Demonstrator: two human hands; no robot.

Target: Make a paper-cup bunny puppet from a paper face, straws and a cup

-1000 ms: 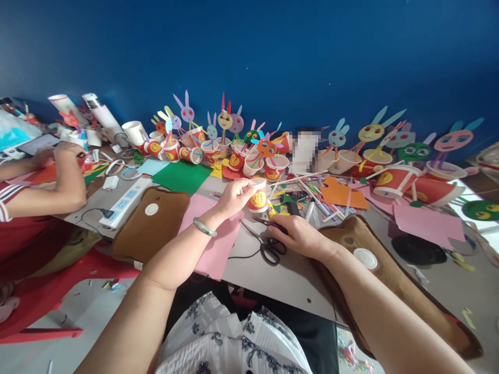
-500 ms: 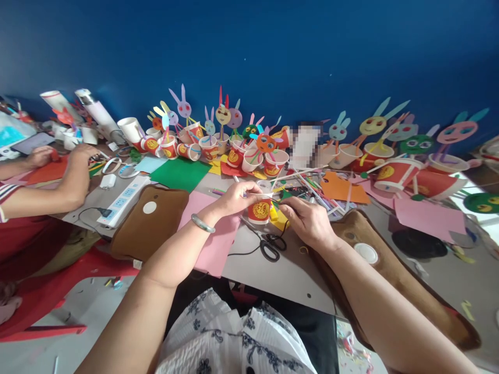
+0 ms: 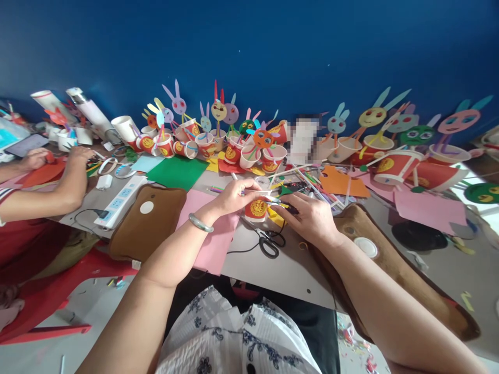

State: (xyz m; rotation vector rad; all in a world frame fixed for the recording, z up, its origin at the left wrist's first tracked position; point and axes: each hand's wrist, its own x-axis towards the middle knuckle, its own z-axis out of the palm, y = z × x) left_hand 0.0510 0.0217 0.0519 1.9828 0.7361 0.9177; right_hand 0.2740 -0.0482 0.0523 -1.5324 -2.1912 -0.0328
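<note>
In the middle of the table stands a red and white paper cup with a yellow emblem. My left hand is closed at its rim, thumb and fingers pinched together; the fingers partly cover the rim. From the other side, my right hand grips what look like scissors, with black handles and thin blades. Their tips point left and reach the cup's upper edge. Another pair of black-handled scissors lies on the table just in front of the cup. A pink paper sheet is under my left forearm.
Several rabbit-faced paper figures stand in cups along the blue wall. Brown cushion-like pouches lie at both sides. A power strip is at left, beside a co-worker's arms. Loose strips, an orange sheet and a green sheet cover the back.
The blades in my right hand have come into clearer view, tilted across the cup's rim. My right hand has turned slightly. The left hand stays at the cup.
</note>
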